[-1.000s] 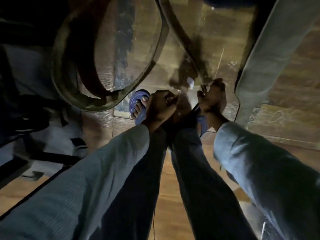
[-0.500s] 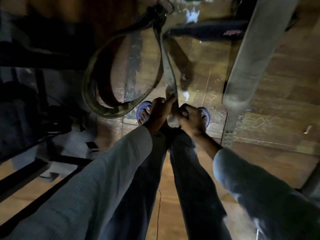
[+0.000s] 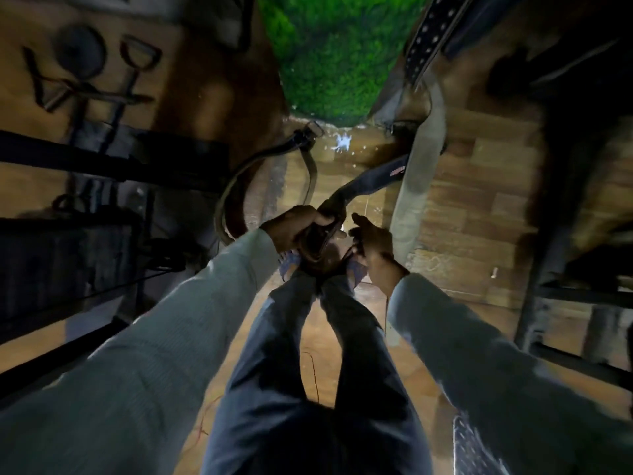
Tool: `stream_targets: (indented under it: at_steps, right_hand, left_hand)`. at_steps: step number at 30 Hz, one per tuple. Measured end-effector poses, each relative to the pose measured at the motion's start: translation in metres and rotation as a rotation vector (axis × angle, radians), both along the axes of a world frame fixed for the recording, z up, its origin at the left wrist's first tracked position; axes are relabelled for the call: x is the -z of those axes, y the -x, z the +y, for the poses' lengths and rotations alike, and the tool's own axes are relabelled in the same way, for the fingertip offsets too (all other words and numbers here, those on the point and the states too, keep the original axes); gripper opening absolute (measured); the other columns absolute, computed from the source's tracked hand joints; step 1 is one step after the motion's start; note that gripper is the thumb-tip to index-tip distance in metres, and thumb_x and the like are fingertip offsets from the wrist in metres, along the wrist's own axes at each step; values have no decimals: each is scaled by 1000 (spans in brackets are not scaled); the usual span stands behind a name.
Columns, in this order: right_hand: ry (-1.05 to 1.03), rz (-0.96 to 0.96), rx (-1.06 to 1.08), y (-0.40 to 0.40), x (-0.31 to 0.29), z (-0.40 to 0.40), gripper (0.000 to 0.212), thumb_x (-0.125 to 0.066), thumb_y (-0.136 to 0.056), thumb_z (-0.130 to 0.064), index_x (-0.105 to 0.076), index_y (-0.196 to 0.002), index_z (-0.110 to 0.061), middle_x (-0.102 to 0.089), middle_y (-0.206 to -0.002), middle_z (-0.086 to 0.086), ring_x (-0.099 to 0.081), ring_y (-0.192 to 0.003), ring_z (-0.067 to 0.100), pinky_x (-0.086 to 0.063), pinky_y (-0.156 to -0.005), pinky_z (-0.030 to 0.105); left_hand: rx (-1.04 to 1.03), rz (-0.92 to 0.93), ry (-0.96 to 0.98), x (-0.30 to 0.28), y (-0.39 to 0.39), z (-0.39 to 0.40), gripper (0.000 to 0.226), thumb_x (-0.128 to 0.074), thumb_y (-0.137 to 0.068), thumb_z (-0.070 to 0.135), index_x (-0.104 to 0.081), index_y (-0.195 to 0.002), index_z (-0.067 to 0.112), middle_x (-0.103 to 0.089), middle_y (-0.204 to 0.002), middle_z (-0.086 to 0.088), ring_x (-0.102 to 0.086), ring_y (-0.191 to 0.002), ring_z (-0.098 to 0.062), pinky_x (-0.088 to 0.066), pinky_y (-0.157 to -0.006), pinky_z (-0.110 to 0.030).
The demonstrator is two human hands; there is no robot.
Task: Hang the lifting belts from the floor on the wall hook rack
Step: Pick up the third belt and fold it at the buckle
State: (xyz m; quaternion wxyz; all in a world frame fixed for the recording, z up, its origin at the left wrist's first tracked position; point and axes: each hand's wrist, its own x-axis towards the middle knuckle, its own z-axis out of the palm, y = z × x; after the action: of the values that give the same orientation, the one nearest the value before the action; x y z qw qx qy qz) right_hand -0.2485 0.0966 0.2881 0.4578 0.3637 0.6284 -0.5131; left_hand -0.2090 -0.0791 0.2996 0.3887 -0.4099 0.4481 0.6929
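While the left hand (image 3: 294,228) clenches the dark belt (image 3: 359,186), the right hand (image 3: 371,240) hovers beside, half-curled.

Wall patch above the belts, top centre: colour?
Bright green, mossy texture. Head view, the only one.

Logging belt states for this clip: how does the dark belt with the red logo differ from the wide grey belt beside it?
The dark belt is gripped at its near end by the left hand; the grey belt is untouched. The dark belt curves and is narrower; the grey belt lies straight and wider. Both extend over the wooden floor.
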Motion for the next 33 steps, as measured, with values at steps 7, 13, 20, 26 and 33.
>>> stream_targets:
  at_steps: [7, 13, 20, 26, 33]
  right_hand:
    - [501, -176, 345, 0, -137, -1, 63, -61, -89, -69, -67, -82, -7, -60, -68, 6, -59, -55, 21, -52, -54, 27]
    - [636, -24, 6, 39, -233, -45, 33, -39, -109, -35, -58, -95, -12, -50, -43, 1, -43, -25, 14, -35, -30, 19]
    - [637, 333, -261, 67, -350, -63, 23, -55, -103, -16, -72, -112, -3, -79, -86, 1, -70, -69, 11, -57, -64, 23]
    - [678, 632, -737, 66, -413, -73, 49, -71, -94, -28, -64, -135, -2, -70, -127, 16, -66, -118, 22, -52, -92, 21]
    - [691, 834, -1159, 35, -377, -66, 63, -79, -85, -40, -63, -132, -2, -71, -128, 21, -68, -123, 26, -51, -105, 25]
  left_hand:
    - [-169, 220, -114, -161, -16, 17, 23, -52, -101, 14, -64, -112, -3, -73, -83, -11, -71, -66, -19, -58, -59, -25]
    - [-276, 384, -204, -251, -27, 14, 26, -55, -97, 13, -79, -95, 5, -74, -101, -17, -72, -70, -18, -59, -59, -26]
    - [-145, 408, -207, -299, -19, -30, 73, -57, -90, 58, -64, -123, -7, -72, -110, -21, -70, -101, -32, -50, -103, -43]
    - [-375, 495, -202, -354, 21, -53, 86, -36, -89, 82, -68, -56, 8, -64, -55, -12, -65, -48, -26, -58, -64, -33]
    - [-354, 771, -13, -421, 42, -84, 22, -43, -101, 2, -59, -114, -6, -79, -91, -13, -78, -82, -21, -63, -71, -32]
